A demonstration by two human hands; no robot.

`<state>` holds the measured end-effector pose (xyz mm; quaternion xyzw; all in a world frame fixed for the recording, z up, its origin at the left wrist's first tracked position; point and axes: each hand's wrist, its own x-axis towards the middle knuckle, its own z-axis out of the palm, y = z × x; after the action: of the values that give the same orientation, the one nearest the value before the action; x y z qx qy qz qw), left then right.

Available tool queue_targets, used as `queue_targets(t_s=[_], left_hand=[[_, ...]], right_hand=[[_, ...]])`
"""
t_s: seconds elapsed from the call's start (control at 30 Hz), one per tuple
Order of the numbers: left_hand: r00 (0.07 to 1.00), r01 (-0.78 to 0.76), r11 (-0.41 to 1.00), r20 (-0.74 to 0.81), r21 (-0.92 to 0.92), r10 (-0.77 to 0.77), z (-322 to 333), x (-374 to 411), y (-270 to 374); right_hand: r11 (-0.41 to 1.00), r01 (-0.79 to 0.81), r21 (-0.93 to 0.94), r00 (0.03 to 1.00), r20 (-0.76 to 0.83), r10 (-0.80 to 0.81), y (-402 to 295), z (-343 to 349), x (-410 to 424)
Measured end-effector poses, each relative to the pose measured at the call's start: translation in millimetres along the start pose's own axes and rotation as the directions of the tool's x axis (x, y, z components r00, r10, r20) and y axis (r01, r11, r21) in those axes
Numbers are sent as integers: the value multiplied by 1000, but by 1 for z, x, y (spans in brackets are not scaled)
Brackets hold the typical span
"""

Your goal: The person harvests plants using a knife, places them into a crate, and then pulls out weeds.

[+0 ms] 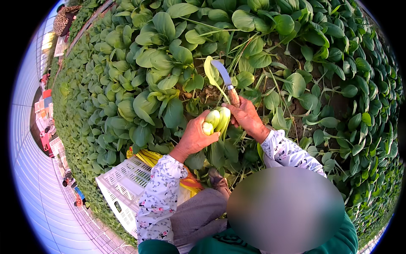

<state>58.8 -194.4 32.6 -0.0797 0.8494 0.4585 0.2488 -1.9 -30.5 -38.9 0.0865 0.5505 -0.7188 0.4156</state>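
Several pale-stemmed bok choy heads [213, 118] are bunched in my left hand [197, 135], cut bases turned up and dark leaves hanging below. My right hand [249, 116] grips the wooden handle of a curved harvesting knife [224, 74], its blade pointing away from me over the plants. A single yellowish leaf [210, 71] stands beside the blade, its stalk running down to my right fingers; whether they pinch it I cannot tell. The right fingertips are close against the bunch's stems. Under the blade lie soil, grass stalks and loose leaves.
Dense bok choy [142, 63] grows ahead and to both sides. A white plastic crate [127, 184] stands by my left arm, with yellow bags [149, 158] against it. My shoe [219, 182] is among the leaves. Other people [65, 19] and more crates [60, 46] are along the far left edge.
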Motion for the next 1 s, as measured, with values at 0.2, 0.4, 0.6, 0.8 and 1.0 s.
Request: queue_targets(t_s=[0.2, 0.4, 0.6, 0.8, 1.0], left_hand=[[997, -73, 861, 20, 503, 73, -28, 34, 22], [994, -60, 609, -6, 791, 106, -94, 104, 18], [984, 164, 533, -97, 830, -151, -115, 102, -37], [973, 230, 579, -203, 782, -111, -107, 73, -65], [976, 169, 605, -217, 778, 6, -104, 77, -59]], right_hand=[[414, 185, -891, 887, -30, -461, 14, -51, 24], [627, 181, -758, 930, -75, -360, -24, -17, 60], [575, 85, -814, 966, -75, -248, -19, -1, 120], [534, 52, -844, 981, -56, -185, -2, 10, 146], [585, -29, -810, 987, -116, -111, 21, 8, 187]])
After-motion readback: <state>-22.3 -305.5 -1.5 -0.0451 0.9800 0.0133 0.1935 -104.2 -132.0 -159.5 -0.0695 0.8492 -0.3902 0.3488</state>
